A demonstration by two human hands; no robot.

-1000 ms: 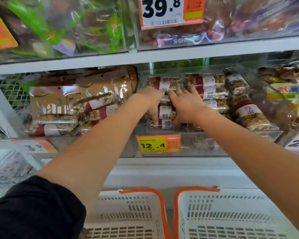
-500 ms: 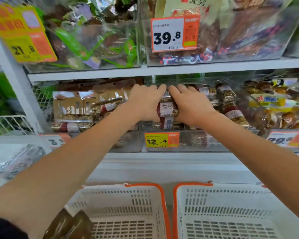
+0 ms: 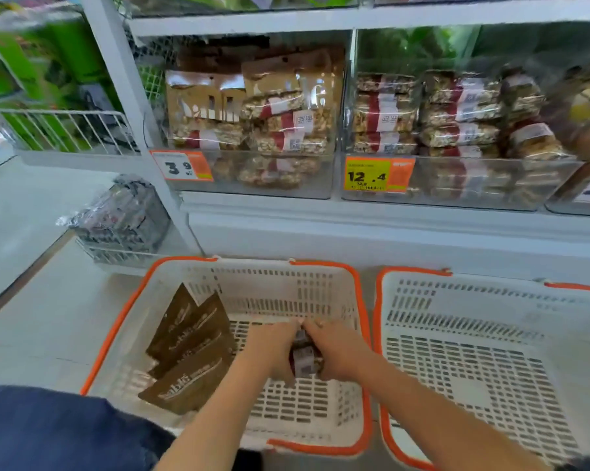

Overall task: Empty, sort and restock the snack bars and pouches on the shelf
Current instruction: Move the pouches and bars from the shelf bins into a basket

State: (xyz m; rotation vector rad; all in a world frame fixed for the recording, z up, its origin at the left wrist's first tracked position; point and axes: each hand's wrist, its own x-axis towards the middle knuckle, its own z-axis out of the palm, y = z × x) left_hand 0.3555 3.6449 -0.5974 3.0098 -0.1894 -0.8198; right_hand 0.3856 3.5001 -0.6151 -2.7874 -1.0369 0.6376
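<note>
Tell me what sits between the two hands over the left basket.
In the head view, a stack of snack bars is held between the left hand and right hand, above the left basket floor.

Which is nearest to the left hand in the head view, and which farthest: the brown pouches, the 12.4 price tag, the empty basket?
1. Brown pouches: in the same basket, just left of the left hand.
2. Empty basket: to the right, past the right hand.
3. 12.4 price tag: up on the shelf bin.

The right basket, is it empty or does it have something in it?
Empty, as far as shown: the right basket shows only its bare slotted floor. The left basket holds brown pouches.
</note>
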